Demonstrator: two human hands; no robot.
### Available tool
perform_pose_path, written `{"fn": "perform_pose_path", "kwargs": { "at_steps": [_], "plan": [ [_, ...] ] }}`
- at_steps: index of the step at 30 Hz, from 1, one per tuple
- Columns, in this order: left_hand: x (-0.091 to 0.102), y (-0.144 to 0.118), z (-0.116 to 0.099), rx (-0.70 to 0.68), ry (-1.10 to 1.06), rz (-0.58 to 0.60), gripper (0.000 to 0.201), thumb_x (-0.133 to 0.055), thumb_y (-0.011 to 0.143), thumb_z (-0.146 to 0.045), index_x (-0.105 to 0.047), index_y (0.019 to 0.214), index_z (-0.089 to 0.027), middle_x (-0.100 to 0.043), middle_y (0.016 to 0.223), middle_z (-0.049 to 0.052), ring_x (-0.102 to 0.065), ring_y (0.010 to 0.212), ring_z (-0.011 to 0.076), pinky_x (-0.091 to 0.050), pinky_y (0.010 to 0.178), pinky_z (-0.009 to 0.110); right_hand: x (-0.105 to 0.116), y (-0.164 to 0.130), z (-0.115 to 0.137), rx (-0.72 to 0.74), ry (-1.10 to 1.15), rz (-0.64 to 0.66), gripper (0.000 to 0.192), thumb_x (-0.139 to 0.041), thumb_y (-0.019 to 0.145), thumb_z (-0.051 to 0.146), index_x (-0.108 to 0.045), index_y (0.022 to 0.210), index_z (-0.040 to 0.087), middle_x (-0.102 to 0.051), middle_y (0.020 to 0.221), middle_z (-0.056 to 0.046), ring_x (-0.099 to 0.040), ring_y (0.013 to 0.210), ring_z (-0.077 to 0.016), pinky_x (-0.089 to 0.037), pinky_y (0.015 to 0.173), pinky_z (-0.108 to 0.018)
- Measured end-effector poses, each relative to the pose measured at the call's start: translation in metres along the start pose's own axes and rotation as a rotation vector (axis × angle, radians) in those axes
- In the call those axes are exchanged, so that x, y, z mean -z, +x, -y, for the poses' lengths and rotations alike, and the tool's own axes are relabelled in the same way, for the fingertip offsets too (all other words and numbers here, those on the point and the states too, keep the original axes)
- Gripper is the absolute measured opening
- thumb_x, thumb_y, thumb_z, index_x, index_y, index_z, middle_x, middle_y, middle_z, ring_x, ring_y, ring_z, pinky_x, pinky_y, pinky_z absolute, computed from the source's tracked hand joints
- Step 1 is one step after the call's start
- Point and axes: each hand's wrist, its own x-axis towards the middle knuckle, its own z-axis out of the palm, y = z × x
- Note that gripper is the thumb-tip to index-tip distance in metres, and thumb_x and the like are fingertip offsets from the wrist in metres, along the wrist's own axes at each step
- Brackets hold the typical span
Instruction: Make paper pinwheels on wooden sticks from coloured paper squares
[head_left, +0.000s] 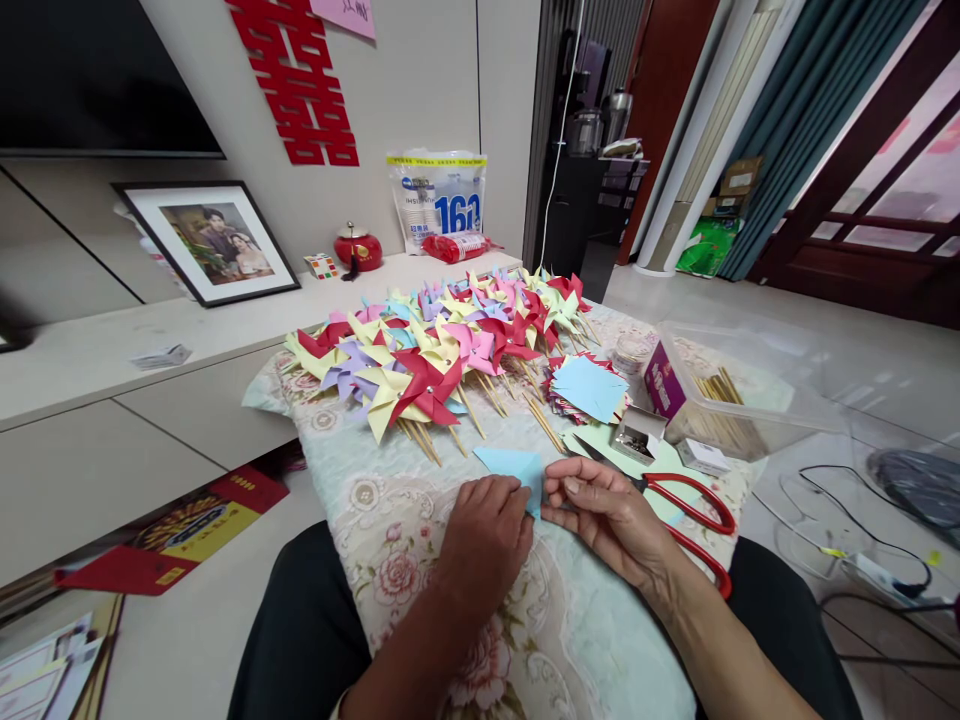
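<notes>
A folded piece of light blue paper (513, 466) lies on the flowered tablecloth in front of me. My left hand (489, 525) rests over its lower left part, fingers curled and holding it. At the paper's right edge my right hand (600, 505) has thumb and fingers pinched together. Just right of that hand are red-handled scissors (694, 500), lying over pale green paper (675, 462). Beyond the hands sit a stack of cut paper squares (589, 388) with a blue one on top, and a small open box of metal pieces (637, 436).
Many paper pinwheels (427, 385) on wooden sticks cover the table's far left. A clear plastic bin (787, 405) holding sticks stands at the right, with a small white box (703, 457) before it. Cables (862, 490) lie on the floor at right.
</notes>
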Motion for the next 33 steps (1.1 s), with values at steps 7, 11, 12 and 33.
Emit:
{"fn": "perform_pose_path", "kwargs": {
  "at_steps": [7, 11, 12, 33],
  "plan": [
    [-0.004, -0.001, -0.002, 0.03, 0.045, -0.09, 0.02, -0.05, 0.089, -0.004, -0.064, 0.088, -0.019, -0.071, 0.081, 0.004, -0.065, 0.076, 0.022, -0.047, 0.07, 0.036, 0.003, -0.001, -0.004, 0.167, -0.244, -0.052, 0.022, -0.079, 0.078, 0.031, -0.076, 0.096, 0.02, -0.072, 0.088, -0.002, -0.065, 0.077, -0.0143, -0.051, 0.08, -0.032],
    [0.006, -0.004, -0.006, 0.075, -0.064, -0.09, 0.019, -0.049, 0.09, -0.006, -0.063, 0.09, -0.019, -0.071, 0.08, 0.004, -0.065, 0.075, 0.0206, -0.047, 0.07, 0.034, 0.008, -0.005, -0.005, 0.471, -0.836, -0.077, 0.023, -0.063, 0.084, 0.018, -0.072, 0.105, 0.023, -0.07, 0.102, -0.005, -0.062, 0.092, -0.0205, -0.048, 0.081, -0.034],
    [0.009, -0.005, -0.007, 0.095, -0.094, -0.098, 0.019, -0.049, 0.089, -0.006, -0.063, 0.089, -0.019, -0.071, 0.08, 0.004, -0.065, 0.074, 0.0205, -0.047, 0.07, 0.034, 0.008, -0.006, -0.004, 0.541, -0.973, -0.045, 0.029, -0.06, 0.084, 0.014, -0.071, 0.109, 0.024, -0.069, 0.107, -0.006, -0.061, 0.099, -0.0225, -0.048, 0.085, -0.036],
    [0.009, 0.0, -0.005, 0.551, -0.154, -0.008, 0.015, -0.059, 0.086, -0.014, -0.055, 0.074, -0.022, -0.061, 0.071, 0.001, -0.059, 0.075, 0.0222, -0.046, 0.064, 0.032, -0.002, 0.013, -0.014, 0.589, -1.397, 0.023, 0.03, -0.058, 0.094, 0.021, -0.065, 0.123, 0.019, -0.072, 0.095, -0.008, -0.061, 0.092, -0.0252, -0.049, 0.083, -0.039]
  ]
}}
